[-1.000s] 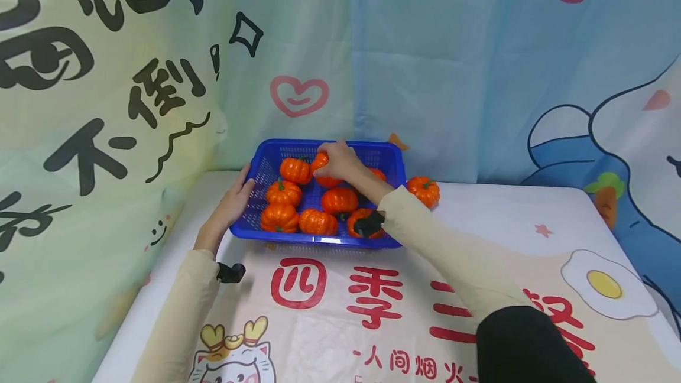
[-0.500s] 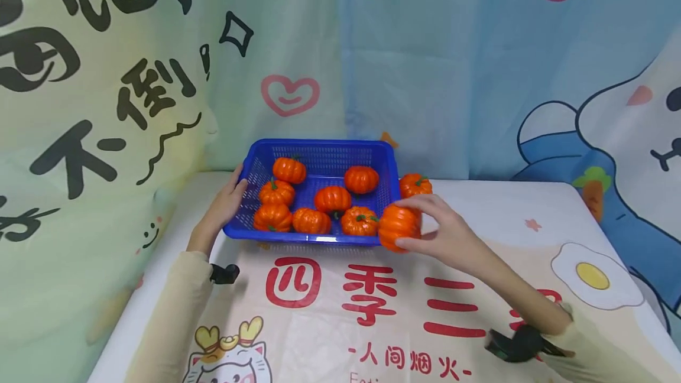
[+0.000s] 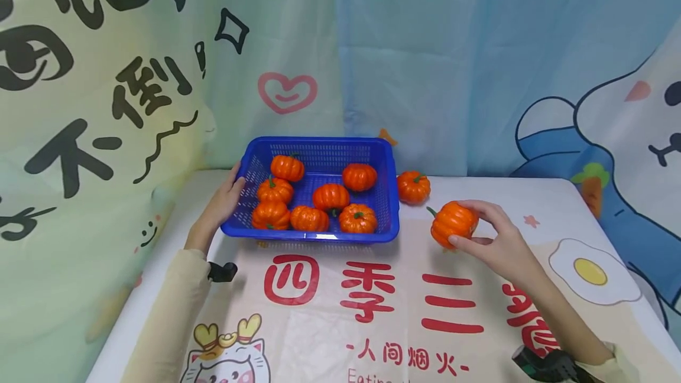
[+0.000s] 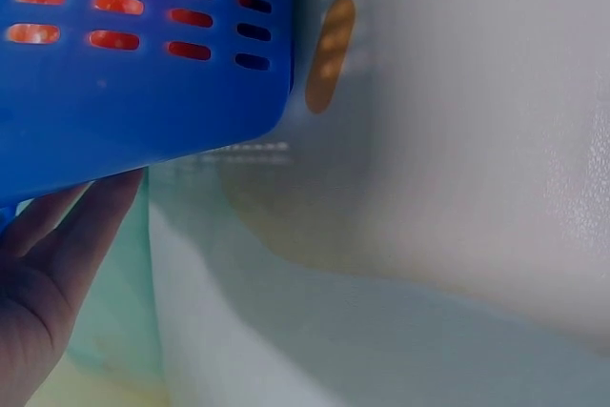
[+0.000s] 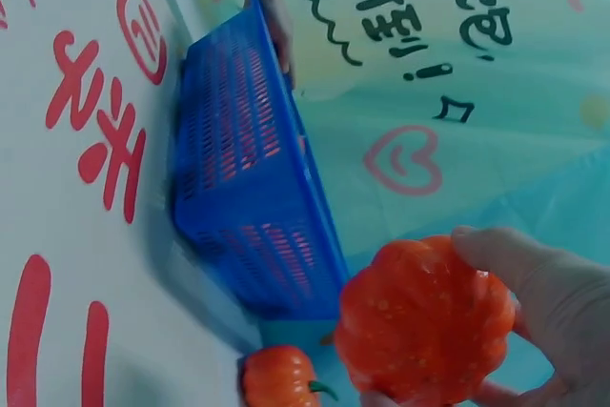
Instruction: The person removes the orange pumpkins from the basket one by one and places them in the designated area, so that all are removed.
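Held pumpkin [image 3: 453, 225] lifted out of the blue basket [image 3: 319, 237] and carried off to its right.
A second ago the right hand [image 3: 502, 247] was inside the basket; now the held pumpkin is pinched between its thumb and fingers above the tabletop [image 3: 479, 191], well inside the right edge. Seven pumpkins [image 3: 331, 197] are left in the basket, so removal is judged only partly done. A loose pumpkin [image 3: 413, 187] is seated near the far edge, just beside the basket. The left hand [image 3: 220, 203] is laid on the basket's left side, fingers nearly straight. The tabletop is printed with red characters; it is backed by a patterned curtain [image 3: 415, 46].
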The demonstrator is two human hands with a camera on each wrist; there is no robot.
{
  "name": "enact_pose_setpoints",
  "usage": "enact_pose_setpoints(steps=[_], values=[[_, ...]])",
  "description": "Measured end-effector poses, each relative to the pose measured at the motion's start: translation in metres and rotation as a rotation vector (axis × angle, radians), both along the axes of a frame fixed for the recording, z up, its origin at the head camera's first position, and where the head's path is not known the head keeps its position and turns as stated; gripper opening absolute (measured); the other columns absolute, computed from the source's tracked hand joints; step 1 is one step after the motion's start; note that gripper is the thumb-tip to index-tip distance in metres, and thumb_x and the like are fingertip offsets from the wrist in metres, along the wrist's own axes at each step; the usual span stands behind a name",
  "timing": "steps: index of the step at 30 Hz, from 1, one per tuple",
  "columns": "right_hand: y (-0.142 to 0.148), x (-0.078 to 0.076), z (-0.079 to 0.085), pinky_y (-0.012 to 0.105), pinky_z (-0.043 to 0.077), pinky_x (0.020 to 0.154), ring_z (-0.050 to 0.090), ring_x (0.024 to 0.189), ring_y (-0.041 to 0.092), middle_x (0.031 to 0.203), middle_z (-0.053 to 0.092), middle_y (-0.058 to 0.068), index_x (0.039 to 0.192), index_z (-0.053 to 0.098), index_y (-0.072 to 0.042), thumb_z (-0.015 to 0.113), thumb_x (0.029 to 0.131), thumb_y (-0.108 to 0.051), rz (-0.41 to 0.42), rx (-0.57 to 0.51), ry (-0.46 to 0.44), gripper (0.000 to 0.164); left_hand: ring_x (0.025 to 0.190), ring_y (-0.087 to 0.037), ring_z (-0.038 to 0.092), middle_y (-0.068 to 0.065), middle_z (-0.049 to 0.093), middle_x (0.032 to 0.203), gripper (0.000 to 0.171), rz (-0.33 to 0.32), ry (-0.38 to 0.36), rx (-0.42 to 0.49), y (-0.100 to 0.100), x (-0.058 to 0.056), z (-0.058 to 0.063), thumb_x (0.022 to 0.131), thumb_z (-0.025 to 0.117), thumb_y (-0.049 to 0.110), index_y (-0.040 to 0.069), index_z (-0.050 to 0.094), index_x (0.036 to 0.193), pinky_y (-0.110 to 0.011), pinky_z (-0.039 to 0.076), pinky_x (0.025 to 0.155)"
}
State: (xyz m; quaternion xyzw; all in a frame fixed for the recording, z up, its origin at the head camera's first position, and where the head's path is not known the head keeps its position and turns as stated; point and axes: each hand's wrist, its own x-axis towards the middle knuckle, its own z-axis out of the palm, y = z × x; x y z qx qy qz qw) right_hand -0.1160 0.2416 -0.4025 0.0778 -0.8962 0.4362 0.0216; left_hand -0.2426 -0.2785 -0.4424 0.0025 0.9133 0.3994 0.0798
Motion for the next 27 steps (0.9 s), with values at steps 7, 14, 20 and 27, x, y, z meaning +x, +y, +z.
enact_pose_setpoints(steps=[7,14,20,27], values=[[0.002,-0.012,-0.008,0.009,0.05,0.074,0.042,0.125,0.036,0.142,0.04,0.019,0.14,0.045,-0.009,0.072,0.087,-0.024,-0.003,-0.013,-0.012,0.061,0.149,-0.044,0.014,-0.016,0.008,0.164,0.06,0.005,-0.003,0.016,-0.001,0.001,-0.004,0.105,0.022,0.041,0.022,-0.002,0.157,-0.062,0.011,0.119],[0.006,-0.028,-0.009,0.047,0.055,0.091,0.036,0.133,0.046,0.144,0.04,0.02,0.141,0.04,-0.008,0.069,0.089,-0.028,-0.022,-0.049,-0.042,0.063,0.148,-0.045,0.013,-0.016,0.007,0.164,0.06,0.01,-0.01,0.019,-0.003,0.002,-0.005,0.105,0.022,0.04,0.021,-0.002,0.157,-0.063,0.011,0.118],[0.007,-0.033,-0.015,0.068,0.04,0.099,0.033,0.136,0.045,0.148,0.036,0.017,0.145,0.033,-0.006,0.066,0.091,-0.032,-0.056,-0.11,-0.069,0.068,0.148,-0.045,0.014,-0.016,0.008,0.164,0.06,0.012,-0.003,0.016,-0.002,0.001,-0.006,0.105,0.022,0.041,0.022,-0.001,0.157,-0.063,0.011,0.118],[0.006,-0.037,-0.014,0.025,0.052,0.092,0.036,0.132,0.043,0.146,0.034,0.018,0.141,0.027,-0.004,0.067,0.091,-0.028,-0.066,-0.114,-0.051,0.068,0.149,-0.043,0.013,-0.015,0.007,0.164,0.06,0.004,0.009,0.023,-0.001,-0.001,-0.005,0.105,0.022,0.04,0.023,-0.001,0.158,-0.061,0.01,0.12]])
